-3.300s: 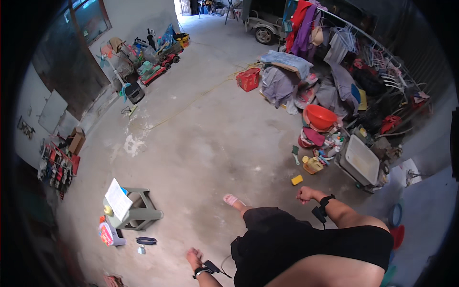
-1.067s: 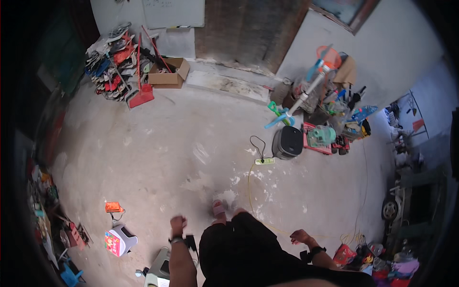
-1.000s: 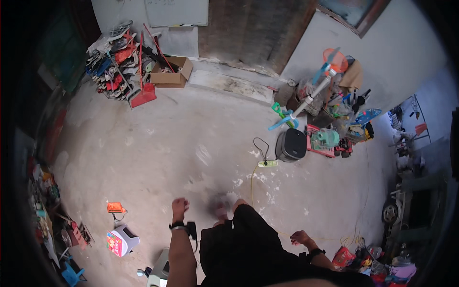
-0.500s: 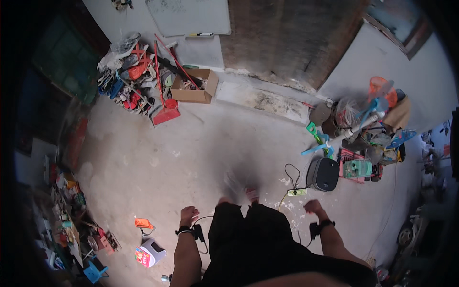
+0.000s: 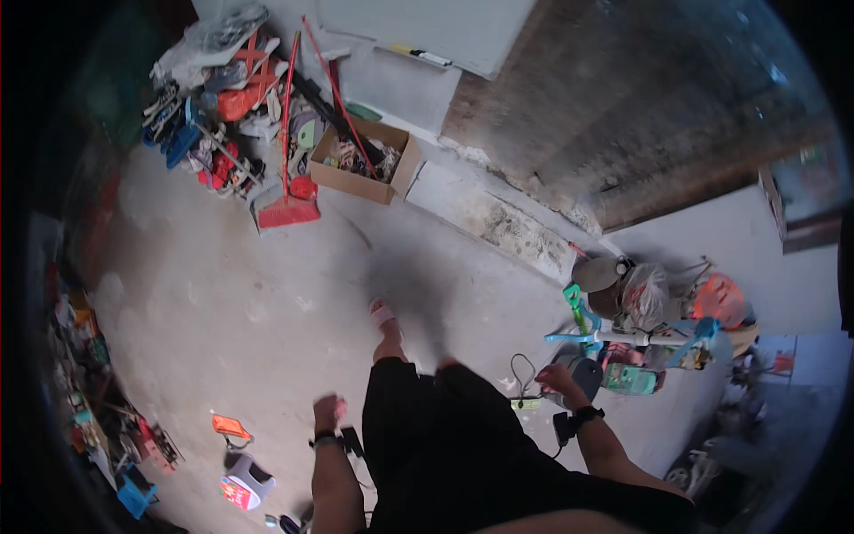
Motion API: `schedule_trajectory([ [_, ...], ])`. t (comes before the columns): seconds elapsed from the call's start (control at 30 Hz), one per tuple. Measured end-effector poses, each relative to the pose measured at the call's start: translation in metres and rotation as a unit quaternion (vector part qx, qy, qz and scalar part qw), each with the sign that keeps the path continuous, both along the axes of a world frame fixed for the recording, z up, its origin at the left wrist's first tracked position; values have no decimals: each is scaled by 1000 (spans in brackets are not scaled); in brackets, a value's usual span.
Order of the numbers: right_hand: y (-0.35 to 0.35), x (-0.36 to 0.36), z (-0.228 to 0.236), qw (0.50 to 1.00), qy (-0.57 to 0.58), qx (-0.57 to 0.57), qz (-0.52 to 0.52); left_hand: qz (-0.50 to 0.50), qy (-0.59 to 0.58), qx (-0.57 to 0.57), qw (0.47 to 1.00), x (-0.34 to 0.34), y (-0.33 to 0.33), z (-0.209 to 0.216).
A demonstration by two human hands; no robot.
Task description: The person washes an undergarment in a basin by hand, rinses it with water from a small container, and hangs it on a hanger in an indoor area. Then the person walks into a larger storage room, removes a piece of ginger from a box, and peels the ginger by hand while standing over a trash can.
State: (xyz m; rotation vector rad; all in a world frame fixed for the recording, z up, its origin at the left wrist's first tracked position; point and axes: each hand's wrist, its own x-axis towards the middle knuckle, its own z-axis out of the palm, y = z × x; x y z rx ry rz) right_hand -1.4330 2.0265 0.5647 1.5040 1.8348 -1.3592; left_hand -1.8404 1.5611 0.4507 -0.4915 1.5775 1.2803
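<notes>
My left hand (image 5: pixel 330 412) hangs beside my thigh over the bare concrete floor, its fingers curled in with nothing seen in them. My right hand (image 5: pixel 556 378) is held out on the other side, fingers loosely bent and partly apart, and holds nothing visible. It overlaps the dark rounded appliance (image 5: pixel 584 374) in the picture; I cannot tell whether they touch. Close to that hand lie a light green power strip (image 5: pixel 526 404) and a looped black cable (image 5: pixel 523 369). Each wrist wears a black strap with a small dark box. One foot in a pink slipper (image 5: pixel 382 313) is stretched forward.
Ahead left stand a red broom (image 5: pixel 289 212), a cardboard box (image 5: pixel 356 186) of odds and ends and a heap of shoes (image 5: pixel 182 142). A pale step (image 5: pixel 494 218) runs below the wall. Clutter with a teal basket (image 5: pixel 632 380) is at right; a small stool (image 5: pixel 249 481) at left.
My view has turned to the right and moved forward. One slippered foot now reaches ahead on the left. The appliance and power strip now appear closer to my right hand.
</notes>
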Motion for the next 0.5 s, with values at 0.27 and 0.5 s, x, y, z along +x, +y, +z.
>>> schedule_trajectory([
  [0.27, 90, -145, 9, 990, -58, 20, 130, 29, 130, 28, 991, -207, 253, 96],
  [0.5, 211, -379, -72, 971, -44, -43, 230, 36, 89, -53, 994, -238, 297, 43],
])
